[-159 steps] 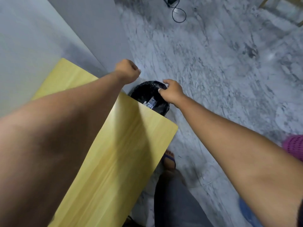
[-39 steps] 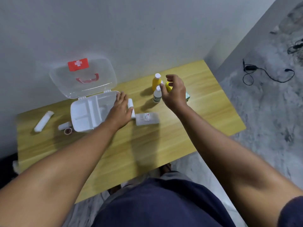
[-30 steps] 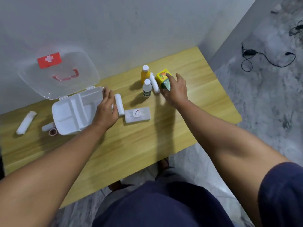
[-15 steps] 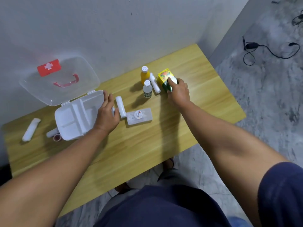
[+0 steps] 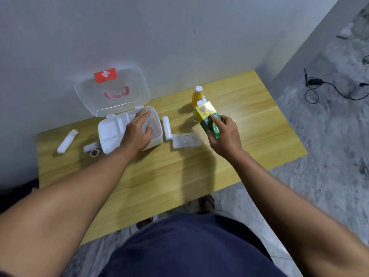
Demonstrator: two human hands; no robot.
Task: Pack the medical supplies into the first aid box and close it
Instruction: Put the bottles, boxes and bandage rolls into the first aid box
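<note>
Supplies lie spread on a wooden table point(image 5: 179, 176) against a grey wall: one first aid box point(image 5: 155, 134) with its clear lid point(image 5: 111, 92) raised, three white bandage rolls, one at the far left point(image 5: 67, 141), a short one point(image 5: 90, 147) beside the box and one point(image 5: 166, 130) just right of it, one tape ring point(image 5: 94, 152), one flat white packet point(image 5: 185, 139) and two bottles, an orange one point(image 5: 197, 96) and a white one partly hidden behind the carton. The left hand point(image 5: 137, 132) rests flat and relaxed on the tray inside the box, fingers spread. The right hand point(image 5: 223, 136), arm outstretched, grips one yellow and green carton point(image 5: 206, 114) lifted above the table, thumb and fingers pinching its lower end.
</note>
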